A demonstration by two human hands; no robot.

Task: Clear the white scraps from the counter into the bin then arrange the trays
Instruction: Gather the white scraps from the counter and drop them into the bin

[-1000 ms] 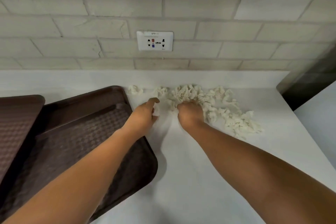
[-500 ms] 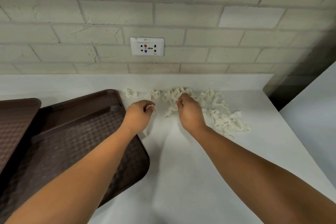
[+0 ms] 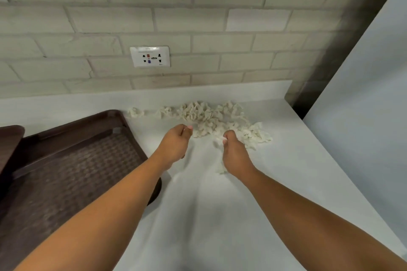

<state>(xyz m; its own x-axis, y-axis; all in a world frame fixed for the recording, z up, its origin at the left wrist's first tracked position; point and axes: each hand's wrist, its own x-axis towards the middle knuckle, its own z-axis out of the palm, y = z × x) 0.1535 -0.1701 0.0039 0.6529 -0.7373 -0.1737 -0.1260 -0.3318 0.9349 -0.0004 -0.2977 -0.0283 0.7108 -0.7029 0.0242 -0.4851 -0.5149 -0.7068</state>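
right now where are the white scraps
Head view: the white scraps lie at the back of the counter, right of the brown tray, below the wall socket.

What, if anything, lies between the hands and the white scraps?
Nothing visible. The left hand is at the near edge of the scraps, with only bare counter between; the right hand grips some. No bin is in view.

My left arm (image 3: pixel 105 211) and right arm (image 3: pixel 308 213) reach forward, bare, angling toward each other. My left hand (image 3: pixel 176 145) is curled, thumb against fingertips; I can't tell whether it holds anything. My right hand (image 3: pixel 234 152) is curled, pinching a white scrap (image 3: pixel 219 139).
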